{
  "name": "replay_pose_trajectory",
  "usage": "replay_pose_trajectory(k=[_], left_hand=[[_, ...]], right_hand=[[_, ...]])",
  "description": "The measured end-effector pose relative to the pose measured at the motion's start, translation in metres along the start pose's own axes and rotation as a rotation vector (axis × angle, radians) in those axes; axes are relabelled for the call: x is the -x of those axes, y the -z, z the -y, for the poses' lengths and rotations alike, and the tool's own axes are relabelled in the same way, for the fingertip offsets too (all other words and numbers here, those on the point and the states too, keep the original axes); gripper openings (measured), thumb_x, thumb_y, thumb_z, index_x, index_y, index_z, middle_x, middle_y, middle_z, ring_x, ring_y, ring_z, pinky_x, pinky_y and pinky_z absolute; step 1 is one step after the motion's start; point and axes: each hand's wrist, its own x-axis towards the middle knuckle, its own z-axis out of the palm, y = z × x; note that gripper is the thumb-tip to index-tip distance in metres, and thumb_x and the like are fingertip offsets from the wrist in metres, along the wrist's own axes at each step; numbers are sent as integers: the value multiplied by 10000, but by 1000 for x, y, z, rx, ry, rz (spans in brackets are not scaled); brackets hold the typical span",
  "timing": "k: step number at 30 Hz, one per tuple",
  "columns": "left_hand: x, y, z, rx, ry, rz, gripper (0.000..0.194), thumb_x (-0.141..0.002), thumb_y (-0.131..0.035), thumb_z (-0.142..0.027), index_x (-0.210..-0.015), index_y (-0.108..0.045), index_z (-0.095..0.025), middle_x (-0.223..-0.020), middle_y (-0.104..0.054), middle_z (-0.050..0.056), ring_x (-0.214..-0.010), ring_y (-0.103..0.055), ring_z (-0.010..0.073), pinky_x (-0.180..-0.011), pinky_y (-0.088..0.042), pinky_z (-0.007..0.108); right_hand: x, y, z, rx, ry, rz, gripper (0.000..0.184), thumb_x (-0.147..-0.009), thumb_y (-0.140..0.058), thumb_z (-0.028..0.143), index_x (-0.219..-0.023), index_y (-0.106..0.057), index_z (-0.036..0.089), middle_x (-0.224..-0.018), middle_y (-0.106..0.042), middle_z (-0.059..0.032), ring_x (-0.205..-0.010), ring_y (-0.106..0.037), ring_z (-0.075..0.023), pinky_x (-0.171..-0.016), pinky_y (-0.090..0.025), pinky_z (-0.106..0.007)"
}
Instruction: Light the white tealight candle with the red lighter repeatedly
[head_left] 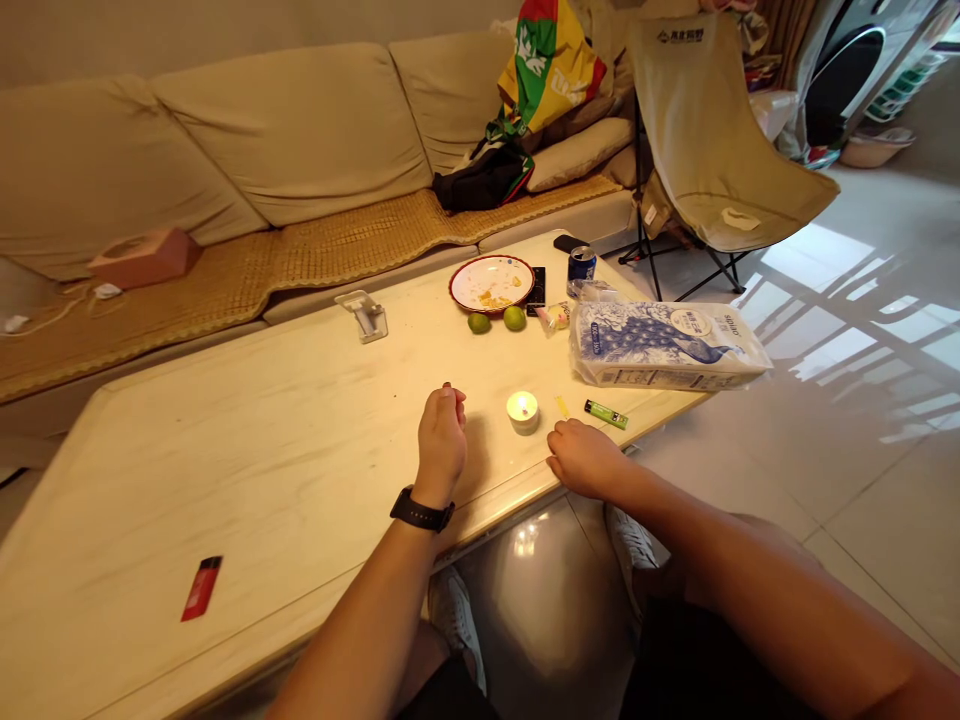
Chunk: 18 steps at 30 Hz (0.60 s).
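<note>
Left grip (442, 445) | right grip (585, 458) | lit tealight candle (522, 411) between both, touching neither

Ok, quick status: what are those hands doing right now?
Left hand raised, fingers pinched together, anything held too small to see. Right hand relaxed, beside a lit tealight candle. Green lighter just beyond.

a long pale coffee table (247, 450) carried everything. near its far edge sat a white plate (491, 284) with a red rim and food scraps, beside two limes (498, 320), a black phone (535, 291) and a drink can (581, 265). a peacock-printed tissue pack (667, 346) lay at the right. closer in stood a small tealight candle (522, 410), just beside a green lighter (606, 414). a red lighter (201, 588) and a clear phone stand (361, 316) lay well apart on the left.
</note>
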Motion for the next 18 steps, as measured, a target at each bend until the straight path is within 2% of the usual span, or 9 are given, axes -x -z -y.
replay_pose_trajectory(k=[5,18], left_hand=[[1,2,0,-39,-17,1,484,-1031,-322,-629,-879,-542,-226,-697,-461,-1,-615,-447,151,-566,-400,298],[4,4,-2,-70,-19,-1,498,-1031,-342,-641,-857,-551,-224,-686,-463,-7,-616,-442,150,-574,-387,301]], right_hand=[[0,0,0,-8,-3,6,268,-985,-546,306,-1082,-710,117,-1102,-694,-177,-1088,-615,-293,-959,-460,-370],[0,1,0,-12,-5,-10,257,-978,-565,312,-1060,-717,121,-1081,-702,-165,-1073,-625,-282,-939,-462,-352]])
